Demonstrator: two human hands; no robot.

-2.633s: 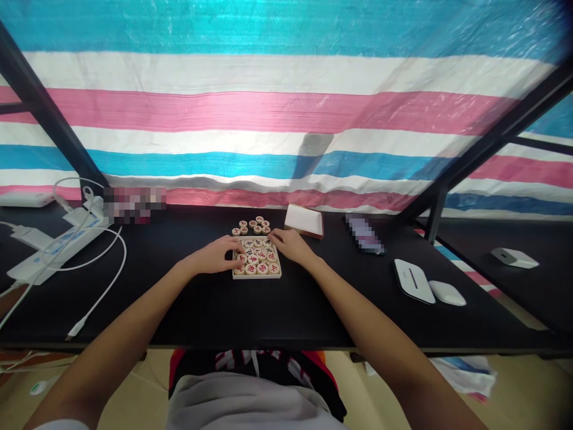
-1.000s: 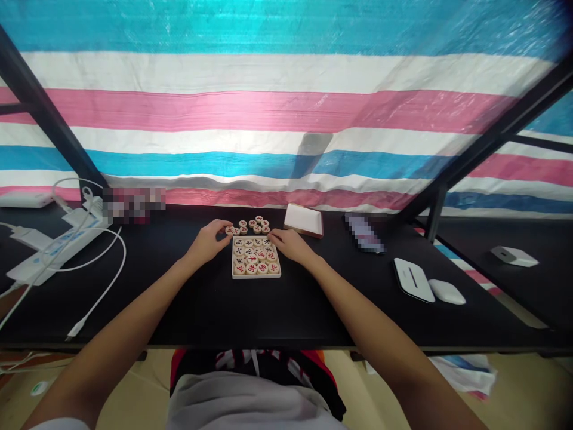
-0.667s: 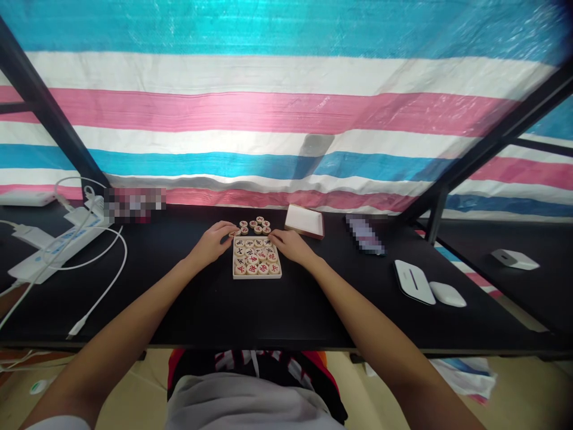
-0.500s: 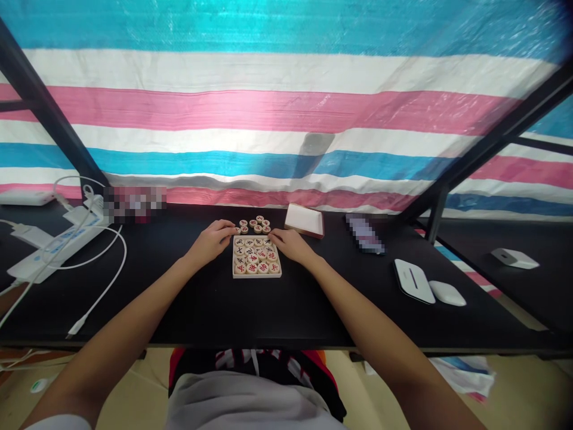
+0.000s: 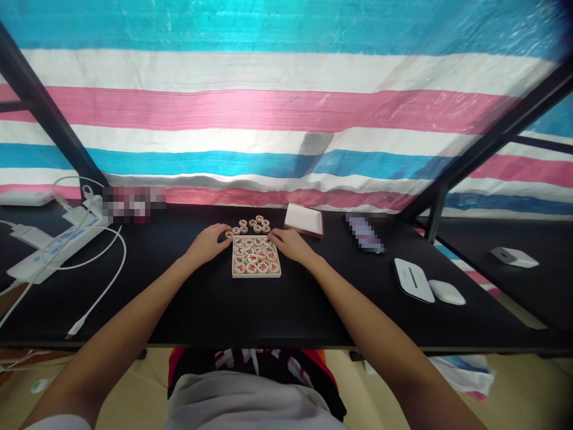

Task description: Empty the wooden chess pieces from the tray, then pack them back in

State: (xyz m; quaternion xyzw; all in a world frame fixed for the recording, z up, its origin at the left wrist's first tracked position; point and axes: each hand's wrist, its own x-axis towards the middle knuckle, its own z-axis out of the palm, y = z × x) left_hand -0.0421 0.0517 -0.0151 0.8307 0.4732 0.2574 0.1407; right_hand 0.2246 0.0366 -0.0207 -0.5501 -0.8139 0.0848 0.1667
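A shallow white box (image 5: 233, 263) holds round Chinese chess pieces (image 5: 251, 259) with red and black characters, in stacked layers. Just off its far left corner, a loose Chinese chess piece (image 5: 229, 235) sits between the thumb and fingertips of my left hand (image 5: 209, 242). My right hand (image 5: 289, 243) has its fingers curled together at the far right corner of the box, touching the rim. Behind the box, several more loose pieces (image 5: 258, 229) lie face up on the black table (image 5: 268, 310).
An open box lid (image 5: 304, 220) lies behind my right hand. Farther right are a blurred phone (image 5: 364, 233), a white flat device (image 5: 414, 280) and a white mouse (image 5: 447, 292). A power strip (image 5: 58, 248) with white cables occupies the left side.
My left hand has shifted slightly left, and a piece now shows at its fingertips, beside the box's far left corner. My right hand has stayed at the other corner.
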